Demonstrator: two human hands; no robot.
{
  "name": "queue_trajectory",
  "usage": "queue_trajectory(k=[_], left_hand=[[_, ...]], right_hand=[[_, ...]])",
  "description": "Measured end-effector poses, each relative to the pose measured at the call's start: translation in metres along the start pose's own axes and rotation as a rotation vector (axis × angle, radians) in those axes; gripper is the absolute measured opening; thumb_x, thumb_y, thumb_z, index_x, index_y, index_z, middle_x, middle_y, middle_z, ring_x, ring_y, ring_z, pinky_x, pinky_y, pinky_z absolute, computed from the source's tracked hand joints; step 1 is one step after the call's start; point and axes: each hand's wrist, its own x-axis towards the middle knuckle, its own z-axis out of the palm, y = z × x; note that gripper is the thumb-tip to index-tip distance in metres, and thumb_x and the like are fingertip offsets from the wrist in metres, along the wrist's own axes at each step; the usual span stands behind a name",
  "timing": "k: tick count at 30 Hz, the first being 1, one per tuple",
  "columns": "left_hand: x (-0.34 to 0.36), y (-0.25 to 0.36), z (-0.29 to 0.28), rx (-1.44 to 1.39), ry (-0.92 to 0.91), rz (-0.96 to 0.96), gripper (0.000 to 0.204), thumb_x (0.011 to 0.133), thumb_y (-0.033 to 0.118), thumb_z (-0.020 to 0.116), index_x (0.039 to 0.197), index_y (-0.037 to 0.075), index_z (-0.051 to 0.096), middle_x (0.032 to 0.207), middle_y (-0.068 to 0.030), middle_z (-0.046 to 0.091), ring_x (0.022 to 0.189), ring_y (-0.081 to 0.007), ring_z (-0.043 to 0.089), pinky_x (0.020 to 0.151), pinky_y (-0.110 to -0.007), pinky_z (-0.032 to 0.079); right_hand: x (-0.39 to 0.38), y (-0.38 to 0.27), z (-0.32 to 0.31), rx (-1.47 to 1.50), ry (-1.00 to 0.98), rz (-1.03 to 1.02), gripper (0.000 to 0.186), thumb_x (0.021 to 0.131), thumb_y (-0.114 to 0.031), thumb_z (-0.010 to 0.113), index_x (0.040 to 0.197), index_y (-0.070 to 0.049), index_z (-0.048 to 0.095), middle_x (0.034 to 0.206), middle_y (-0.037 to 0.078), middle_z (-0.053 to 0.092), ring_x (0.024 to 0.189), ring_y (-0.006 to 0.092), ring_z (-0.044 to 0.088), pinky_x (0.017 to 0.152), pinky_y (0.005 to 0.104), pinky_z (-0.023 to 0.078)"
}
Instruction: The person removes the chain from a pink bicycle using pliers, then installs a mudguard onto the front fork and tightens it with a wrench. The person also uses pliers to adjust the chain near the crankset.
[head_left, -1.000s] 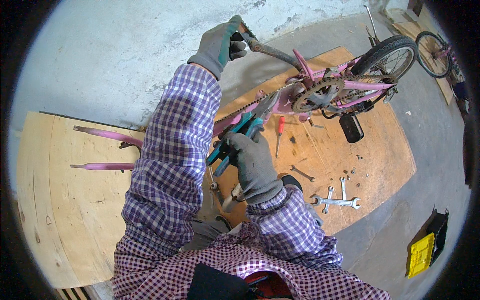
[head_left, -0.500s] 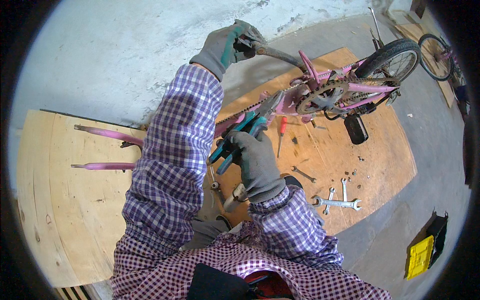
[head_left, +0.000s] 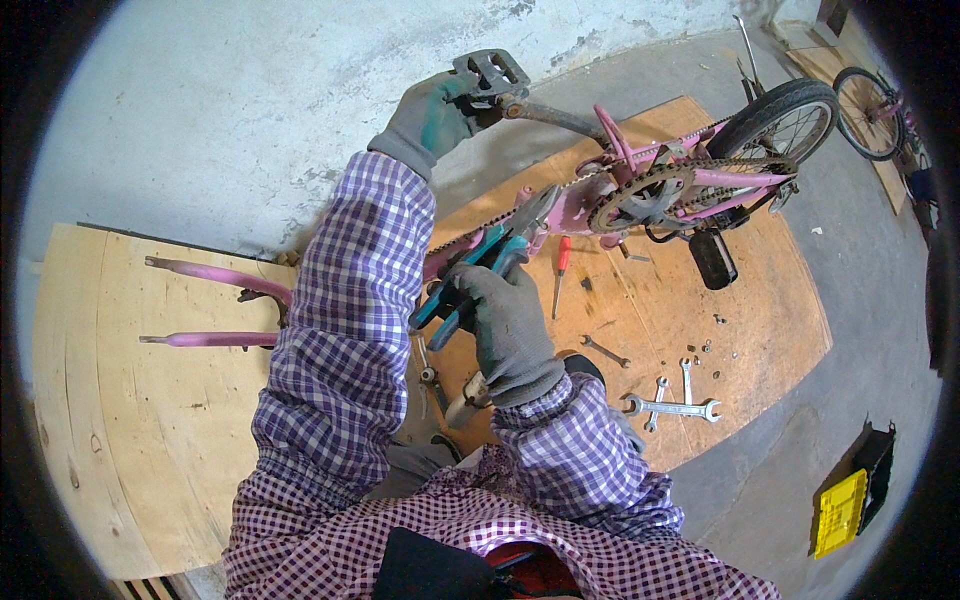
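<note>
My left hand (head_left: pixel 430 112), in a grey and green glove, is closed on a black bicycle pedal (head_left: pixel 493 75). The pedal sits at the end of a rusty crank arm (head_left: pixel 555 117). In my gloved right hand (head_left: pixel 512 330) is a pair of pliers (head_left: pixel 497 245) with teal and black handles. Their grey jaws point up and right, over the chain beside the pink bicycle frame (head_left: pixel 570 205); whether they touch it I cannot tell. A toothed chainring (head_left: pixel 640 195) with a chain lies right of the jaws. My left sleeve hides part of the frame.
On the brown board (head_left: pixel 760 330) lie a red-handled screwdriver (head_left: pixel 562 265), several wrenches (head_left: pixel 685 407) and small nuts. The rear wheel (head_left: pixel 785 120) and a second pedal (head_left: pixel 712 260) are on the right. The pink fork (head_left: pixel 215 339) rests over pale plywood (head_left: pixel 150 430). A yellow and black box (head_left: pixel 840 512) stands lower right.
My left hand has shifted slightly left and down, and more of the pedal shows beyond its fingers. My right hand and the pliers have moved only a little to the left.
</note>
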Motion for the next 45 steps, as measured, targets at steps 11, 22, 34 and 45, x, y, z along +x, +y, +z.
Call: queue_trajectory(k=[11,22,34,45], left_hand=[[-0.017,-0.003,0.002,0.113,-0.013,-0.079,0.039,0.106,0.015,0.050,0.140,-0.002,0.051,0.131,-0.0204,0.061,0.114,-0.0331,0.064,0.096,-0.048,0.059],[-0.028,-0.009,0.013,0.529,0.298,-0.160,0.033,0.102,0.023,0.060,0.126,0.001,0.060,0.103,-0.0144,0.067,0.078,-0.0234,0.068,0.068,-0.037,0.061],[0.001,0.018,0.057,1.059,0.513,0.107,0.101,0.088,0.062,0.068,0.151,-0.007,0.030,0.137,-0.0274,0.050,0.108,-0.0319,0.067,0.074,-0.038,0.063],[-0.002,0.022,0.044,0.579,0.267,0.026,0.028,0.098,0.016,0.060,0.115,-0.005,0.061,0.108,-0.0151,0.064,0.095,-0.0263,0.068,0.093,-0.045,0.058]], right_hand=[[0.001,-0.003,0.006,0.049,-0.005,-0.009,0.027,0.090,-0.017,0.063,0.108,0.003,0.059,0.095,0.011,0.067,0.080,0.0212,0.067,0.072,0.0336,0.055],[0.003,0.001,0.008,-0.001,0.009,-0.001,0.032,0.090,-0.020,0.064,0.110,0.004,0.060,0.097,0.011,0.064,0.083,0.0219,0.065,0.076,0.0350,0.055],[-0.001,-0.008,0.007,-0.035,-0.006,-0.010,0.028,0.089,-0.019,0.065,0.108,0.001,0.061,0.092,0.009,0.064,0.077,0.0200,0.065,0.069,0.0318,0.054],[-0.008,-0.013,0.011,0.178,0.031,-0.042,0.019,0.085,-0.015,0.065,0.091,0.003,0.067,0.084,0.010,0.071,0.073,0.0188,0.067,0.064,0.0310,0.054]])
